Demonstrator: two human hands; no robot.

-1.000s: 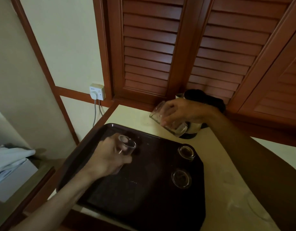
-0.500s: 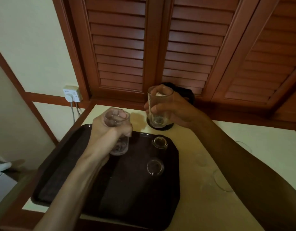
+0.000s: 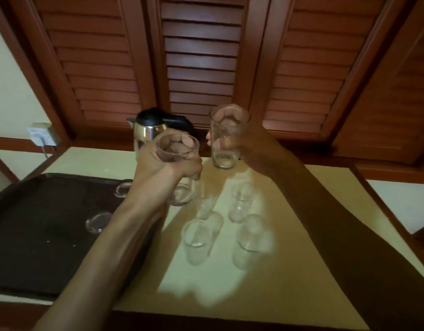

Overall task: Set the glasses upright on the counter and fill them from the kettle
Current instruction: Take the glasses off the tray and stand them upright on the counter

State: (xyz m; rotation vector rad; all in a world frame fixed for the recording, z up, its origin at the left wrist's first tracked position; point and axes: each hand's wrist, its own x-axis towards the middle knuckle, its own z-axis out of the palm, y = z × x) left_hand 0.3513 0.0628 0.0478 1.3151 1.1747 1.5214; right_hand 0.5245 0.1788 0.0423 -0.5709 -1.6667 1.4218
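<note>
My left hand grips a clear glass upright above the counter, just right of the dark tray. My right hand holds a second clear glass upright, its base near the counter at the back. Three glasses stand upright on the counter: one in front, one to its right, one behind. Two glasses stand mouth-down on the tray. The steel kettle with a black lid stands behind my left hand.
Brown louvred shutters rise behind the counter. A wall socket with a plugged cable sits at the left. The counter's wooden front edge runs along the bottom, and a wooden ledge borders its right side.
Both hands moved right off the tray toward the counter, each carrying its glass, now turned upright. The view shifted right, bringing three standing glasses into sight.
</note>
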